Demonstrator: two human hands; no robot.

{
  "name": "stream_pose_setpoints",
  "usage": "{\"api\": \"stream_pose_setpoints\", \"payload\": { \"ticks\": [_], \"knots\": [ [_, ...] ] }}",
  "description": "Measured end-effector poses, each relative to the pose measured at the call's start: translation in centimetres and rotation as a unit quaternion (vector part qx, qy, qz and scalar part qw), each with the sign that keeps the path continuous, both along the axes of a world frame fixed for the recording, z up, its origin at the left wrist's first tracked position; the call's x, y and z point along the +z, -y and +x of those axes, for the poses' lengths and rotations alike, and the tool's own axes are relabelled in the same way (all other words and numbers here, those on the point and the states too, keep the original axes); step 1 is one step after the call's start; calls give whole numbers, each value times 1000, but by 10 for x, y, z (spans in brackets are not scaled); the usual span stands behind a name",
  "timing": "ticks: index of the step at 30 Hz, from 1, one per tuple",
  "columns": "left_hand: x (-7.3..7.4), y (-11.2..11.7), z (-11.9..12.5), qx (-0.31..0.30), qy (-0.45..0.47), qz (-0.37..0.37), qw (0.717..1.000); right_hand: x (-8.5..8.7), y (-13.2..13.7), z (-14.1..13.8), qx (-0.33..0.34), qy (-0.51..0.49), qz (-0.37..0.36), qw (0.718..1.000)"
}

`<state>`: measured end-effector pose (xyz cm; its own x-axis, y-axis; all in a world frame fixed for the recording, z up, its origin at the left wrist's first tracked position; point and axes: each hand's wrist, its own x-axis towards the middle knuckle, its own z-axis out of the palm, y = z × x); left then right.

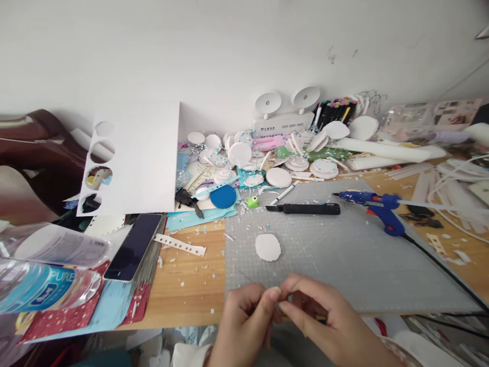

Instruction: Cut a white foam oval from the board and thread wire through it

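Fingertips (273, 294) together — one thin wire (249, 278)

"PURE" in pale letters on blue label of plastic bottle (36, 288), print on white box (284, 125) illegible

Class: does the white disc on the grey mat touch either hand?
Apart. The head view shows bare mat between the disc and both the left hand and right hand.
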<state>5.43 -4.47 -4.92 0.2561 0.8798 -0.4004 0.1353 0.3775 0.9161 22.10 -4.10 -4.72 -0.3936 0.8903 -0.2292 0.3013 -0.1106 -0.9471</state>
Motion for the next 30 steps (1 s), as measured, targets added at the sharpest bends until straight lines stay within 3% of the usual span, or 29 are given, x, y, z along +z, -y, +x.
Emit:
{"api": "stream_pose_setpoints", "payload": {
  "ticks": [8, 19, 30],
  "knots": [
    [-4, 0, -6, -13, 25, 3, 1000, 0, -3, 2, -29, 22, 23, 999],
    [-3, 1, -2, 14, -37, 29, 999, 2, 2, -3, -46, -31, -11, 998],
    [1, 7, -5, 46, -22, 33, 998, 9, 4, -5, -83, -74, -29, 993]
  ]
}}
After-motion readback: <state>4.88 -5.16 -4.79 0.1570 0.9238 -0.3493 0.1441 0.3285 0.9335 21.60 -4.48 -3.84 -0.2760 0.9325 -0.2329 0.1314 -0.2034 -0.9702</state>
